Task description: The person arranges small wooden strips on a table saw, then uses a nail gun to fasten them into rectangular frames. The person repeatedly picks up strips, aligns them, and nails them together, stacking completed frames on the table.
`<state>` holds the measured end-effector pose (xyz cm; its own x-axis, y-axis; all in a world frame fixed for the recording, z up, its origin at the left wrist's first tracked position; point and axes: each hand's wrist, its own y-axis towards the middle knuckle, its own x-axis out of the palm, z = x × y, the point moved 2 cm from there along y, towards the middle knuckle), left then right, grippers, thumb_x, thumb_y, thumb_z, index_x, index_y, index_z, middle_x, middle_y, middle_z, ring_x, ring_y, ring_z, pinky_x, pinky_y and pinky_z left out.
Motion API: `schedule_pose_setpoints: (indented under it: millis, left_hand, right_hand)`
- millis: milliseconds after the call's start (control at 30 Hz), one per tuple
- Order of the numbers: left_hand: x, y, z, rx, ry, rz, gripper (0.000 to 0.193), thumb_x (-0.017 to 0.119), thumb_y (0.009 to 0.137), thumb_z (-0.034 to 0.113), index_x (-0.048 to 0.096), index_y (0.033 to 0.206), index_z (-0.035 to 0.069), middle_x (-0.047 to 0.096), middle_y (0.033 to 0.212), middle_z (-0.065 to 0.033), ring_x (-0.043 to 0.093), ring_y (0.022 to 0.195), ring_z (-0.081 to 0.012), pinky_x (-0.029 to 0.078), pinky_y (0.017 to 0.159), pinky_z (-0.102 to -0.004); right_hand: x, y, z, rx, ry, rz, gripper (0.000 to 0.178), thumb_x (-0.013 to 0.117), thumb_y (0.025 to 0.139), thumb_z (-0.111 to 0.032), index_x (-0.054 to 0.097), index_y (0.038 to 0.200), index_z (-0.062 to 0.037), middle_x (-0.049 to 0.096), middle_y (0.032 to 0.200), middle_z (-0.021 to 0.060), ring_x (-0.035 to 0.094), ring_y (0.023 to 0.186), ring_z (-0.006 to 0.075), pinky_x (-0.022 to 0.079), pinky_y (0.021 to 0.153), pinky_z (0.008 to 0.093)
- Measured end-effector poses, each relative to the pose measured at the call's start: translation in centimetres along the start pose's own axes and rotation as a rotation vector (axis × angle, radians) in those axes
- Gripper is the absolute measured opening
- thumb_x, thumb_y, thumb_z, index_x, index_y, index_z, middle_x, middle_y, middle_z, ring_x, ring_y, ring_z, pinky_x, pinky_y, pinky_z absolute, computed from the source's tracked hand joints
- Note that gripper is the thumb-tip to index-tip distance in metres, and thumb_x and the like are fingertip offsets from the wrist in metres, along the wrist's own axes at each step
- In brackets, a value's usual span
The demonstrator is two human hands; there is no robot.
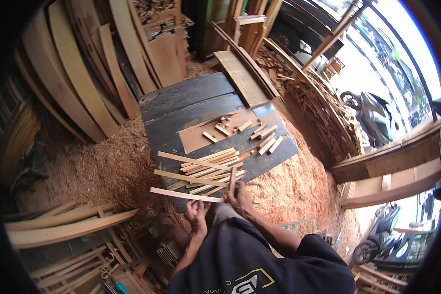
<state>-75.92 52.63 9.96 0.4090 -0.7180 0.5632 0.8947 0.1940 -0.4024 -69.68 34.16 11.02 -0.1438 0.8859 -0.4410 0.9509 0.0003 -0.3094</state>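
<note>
At the table's near edge, my left hand [198, 213] has its fingers curled up against a long pale wooden strip [174, 194]. The strip lies crosswise, its right end close to my other hand. My right hand [241, 198] grips a short wooden stick [232, 178] that points away from me. Just beyond both hands is a loose pile of thin wooden strips [210, 160], with a couple of longer ones lying across it. Short cut wooden blocks [267, 142] lie farther off to the right, near a thin brown board [193, 137] with small offcuts on it.
The dark table [181, 105] carries a wide plank [237, 76] at its far right. Sawdust and shavings [108, 166] cover the floor around it. Tall boards [73, 73] lean at the left. Stacked timber [73, 228] sits at lower left; a scooter [377, 117] stands outside at right.
</note>
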Motion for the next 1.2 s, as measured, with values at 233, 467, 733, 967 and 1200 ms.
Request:
schedule_pose_setpoints:
  millis: [233,467,733,967,1200]
  left_hand:
    - [1.7,0.5,9.3,0.283,0.097,0.367,0.037,0.054,0.105,0.031,0.042,0.133,0.011,0.062,0.097,-0.0114,0.057,0.065,-0.0153,0.049,0.056,-0.0299]
    - [6.4,-2.4,11.4,0.160,1.062,0.046,0.030,0.053,0.103,0.018,0.044,0.128,0.003,0.039,0.066,0.0024,0.033,0.048,-0.0033,0.025,0.041,-0.0201]
    - [10.9,-4.0,5.2,-0.499,1.787,-0.549,0.022,0.065,0.097,0.013,0.066,0.112,-0.002,0.065,0.068,-0.0110,0.061,0.061,-0.0104,0.048,0.057,-0.0285]
    - [14.4,-3.6,1.7,-0.429,1.834,-0.737,0.024,0.062,0.098,0.012,0.066,0.116,-0.003,0.071,0.084,-0.0088,0.065,0.079,-0.0087,0.052,0.072,-0.0271]
    - [15.1,-0.4,3.2,-0.296,1.781,-0.897,0.021,0.058,0.100,0.014,0.063,0.115,0.000,0.069,0.074,-0.0092,0.065,0.063,-0.0129,0.052,0.061,-0.0297]
  right_hand:
    - [2.9,-3.9,-1.7,-0.449,0.199,-0.263,0.047,0.058,0.100,-0.040,0.049,0.132,-0.0068,0.067,0.102,0.0243,0.066,0.096,0.0423,0.053,0.083,0.0476]
    - [-3.5,-2.2,23.0,0.694,0.043,0.170,0.036,0.062,0.089,-0.031,0.066,0.111,-0.0043,0.070,0.107,0.0251,0.066,0.102,0.0423,0.051,0.092,0.0500]
    - [-1.0,-10.6,33.6,0.994,0.291,0.226,0.031,0.065,0.084,-0.022,0.070,0.110,-0.0063,0.071,0.109,0.0222,0.066,0.108,0.0373,0.051,0.095,0.0442]
    - [2.3,-12.4,30.9,1.176,0.383,0.121,0.037,0.053,0.089,-0.023,0.066,0.122,-0.0131,0.065,0.126,0.0218,0.061,0.121,0.0385,0.047,0.104,0.0467]
    - [1.2,-9.2,29.1,0.997,0.477,0.329,0.034,0.056,0.086,-0.022,0.069,0.115,-0.0083,0.070,0.115,0.0212,0.066,0.110,0.0377,0.051,0.096,0.0454]
